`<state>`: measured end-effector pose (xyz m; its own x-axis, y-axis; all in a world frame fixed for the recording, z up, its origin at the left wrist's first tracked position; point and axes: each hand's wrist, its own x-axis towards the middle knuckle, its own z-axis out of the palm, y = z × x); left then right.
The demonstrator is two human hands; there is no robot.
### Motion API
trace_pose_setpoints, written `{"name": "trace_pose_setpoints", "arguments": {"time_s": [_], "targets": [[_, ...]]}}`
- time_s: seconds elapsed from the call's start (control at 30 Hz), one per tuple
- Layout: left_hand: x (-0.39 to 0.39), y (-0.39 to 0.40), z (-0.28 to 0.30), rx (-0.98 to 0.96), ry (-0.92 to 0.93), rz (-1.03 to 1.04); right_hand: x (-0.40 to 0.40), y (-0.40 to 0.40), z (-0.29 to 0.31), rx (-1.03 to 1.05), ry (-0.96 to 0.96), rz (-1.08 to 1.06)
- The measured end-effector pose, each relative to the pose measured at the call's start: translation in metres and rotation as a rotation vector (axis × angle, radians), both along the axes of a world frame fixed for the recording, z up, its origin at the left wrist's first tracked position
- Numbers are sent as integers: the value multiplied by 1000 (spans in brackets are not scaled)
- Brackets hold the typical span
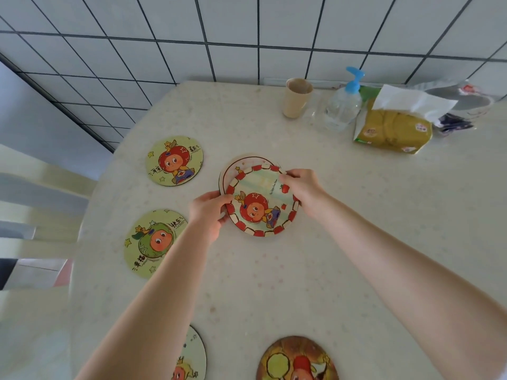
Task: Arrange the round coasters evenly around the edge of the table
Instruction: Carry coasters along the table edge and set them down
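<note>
In the middle of the pale table (343,242), both hands hold a round coaster with a red-checked rim (260,204). My left hand (210,212) grips its left edge and my right hand (303,190) grips its upper right edge. It partly covers another coaster (241,164) underneath. A red-character coaster (174,161) lies at the far left and a green-character coaster (153,242) lies at the left edge. At the near edge sit a pale coaster (192,357), half hidden by my left arm, and an orange-brown coaster (297,360).
At the back of the table stand a beige cup (297,97), a clear pump bottle with a blue top (343,104), a yellow tissue pack (395,127) and a bowl (463,101). A white chair (35,204) sits left of the table. A tiled wall rises behind.
</note>
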<state>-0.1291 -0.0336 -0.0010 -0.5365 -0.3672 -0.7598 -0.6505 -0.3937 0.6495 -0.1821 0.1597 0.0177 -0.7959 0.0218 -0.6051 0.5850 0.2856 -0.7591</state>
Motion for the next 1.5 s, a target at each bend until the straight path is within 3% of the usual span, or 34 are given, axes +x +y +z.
{"name": "trace_pose_setpoints", "arguments": {"time_s": [0.3, 0.6, 0.77, 1.13, 1.33, 1.5], "targets": [[107, 91, -2, 84, -56, -87, 113, 95, 6, -67, -97, -90], [263, 228, -16, 235, -115, 66, 248, 230, -9, -108, -157, -49], [332, 300, -5, 274, -150, 37, 311, 300, -3, -38, -129, -26], [367, 341, -14, 162, -179, 44, 352, 331, -17, 133, -126, 15], [348, 316, -13, -126, -68, -151, 390, 324, -33, 19, -249, -151], [341, 308, -14, -196, -80, -250, 403, 317, -35, 18, -246, -146]]}}
